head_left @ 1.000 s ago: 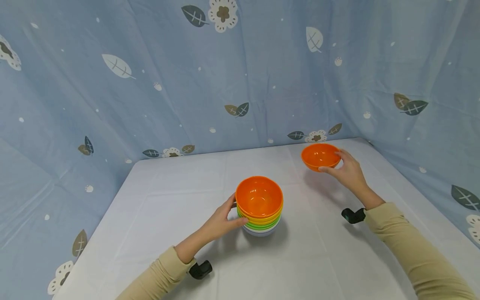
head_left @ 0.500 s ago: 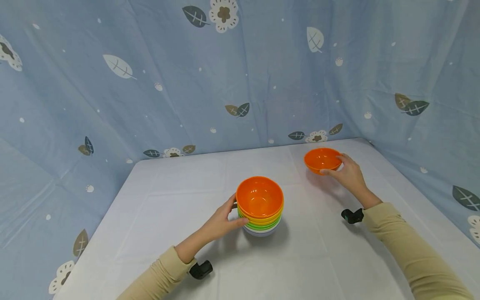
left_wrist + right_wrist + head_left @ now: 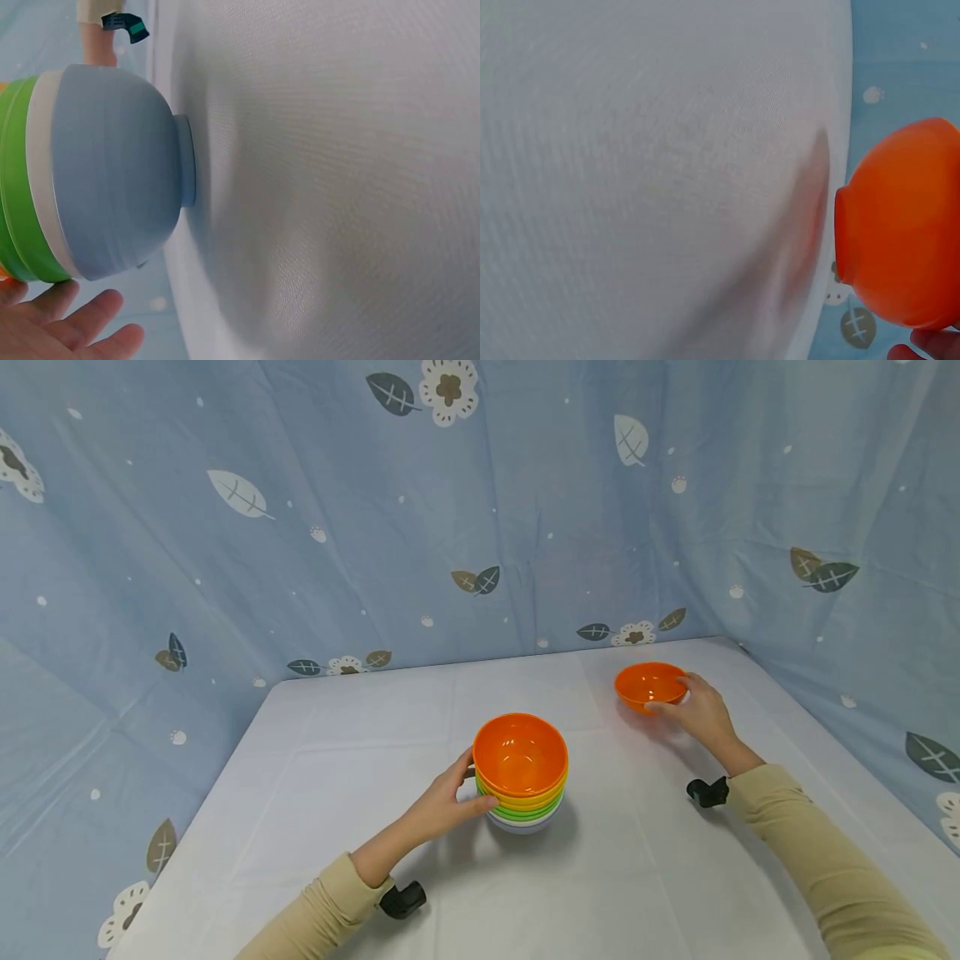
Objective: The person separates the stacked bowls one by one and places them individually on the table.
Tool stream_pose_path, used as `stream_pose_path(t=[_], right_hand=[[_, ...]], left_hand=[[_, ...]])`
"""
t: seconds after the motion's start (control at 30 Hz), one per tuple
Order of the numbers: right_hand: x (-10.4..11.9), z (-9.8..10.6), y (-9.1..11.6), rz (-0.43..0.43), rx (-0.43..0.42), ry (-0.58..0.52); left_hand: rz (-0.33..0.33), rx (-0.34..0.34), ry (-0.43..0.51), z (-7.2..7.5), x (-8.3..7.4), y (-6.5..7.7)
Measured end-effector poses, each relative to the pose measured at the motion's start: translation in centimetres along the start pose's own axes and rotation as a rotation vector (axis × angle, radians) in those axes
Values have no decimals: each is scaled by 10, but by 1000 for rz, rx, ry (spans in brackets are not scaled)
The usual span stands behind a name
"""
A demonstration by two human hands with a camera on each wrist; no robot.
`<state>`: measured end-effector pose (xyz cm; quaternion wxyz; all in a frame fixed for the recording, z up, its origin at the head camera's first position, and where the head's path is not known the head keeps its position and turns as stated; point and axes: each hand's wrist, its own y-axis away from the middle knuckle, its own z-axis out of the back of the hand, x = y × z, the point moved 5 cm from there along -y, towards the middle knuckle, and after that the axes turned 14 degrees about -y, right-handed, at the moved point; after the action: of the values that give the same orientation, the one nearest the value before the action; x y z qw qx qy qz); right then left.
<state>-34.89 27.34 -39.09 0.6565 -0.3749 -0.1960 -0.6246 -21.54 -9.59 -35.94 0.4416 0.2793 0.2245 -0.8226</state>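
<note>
A stack of bowls (image 3: 521, 756) stands upright near the middle of the white table, orange on top, then yellow, green, white and a light blue bowl (image 3: 116, 172) at the bottom. My left hand (image 3: 442, 802) holds the stack's left side, thumb in front and fingers around the back. In the left wrist view its fingers (image 3: 105, 307) touch the green bowl (image 3: 26, 180). Farther back on the right, my right hand (image 3: 699, 710) grips a single orange bowl (image 3: 649, 683) by its right side, mouth up. The right wrist view shows this bowl's foot close over the cloth.
A white cloth covers the table (image 3: 360, 727). Behind it hangs a blue curtain (image 3: 337, 568) with leaf and flower prints, which also runs along both sides. A black wrist camera (image 3: 402, 900) sits under the left sleeve, another (image 3: 707, 792) under the right.
My right hand has lowered the single orange bowl toward the cloth and slightly to the right. The left hand and the stack have stayed in place.
</note>
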Motion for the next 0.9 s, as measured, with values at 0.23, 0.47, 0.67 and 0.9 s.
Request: stream_pose_path(t=[0.23, 0.47, 0.67, 0.9], right_hand=[[-10, 0, -2, -36, 11, -5], [-16, 0, -3, -49, 11, -5], [-23, 1, -7, -75, 48, -7], [-28, 1, -11, -116, 113, -15]], left_hand=[[3, 6, 12, -1, 1, 0], [4, 10, 4, 0, 0, 0], [6, 14, 2, 1, -1, 1], [9, 18, 10, 0, -1, 1]])
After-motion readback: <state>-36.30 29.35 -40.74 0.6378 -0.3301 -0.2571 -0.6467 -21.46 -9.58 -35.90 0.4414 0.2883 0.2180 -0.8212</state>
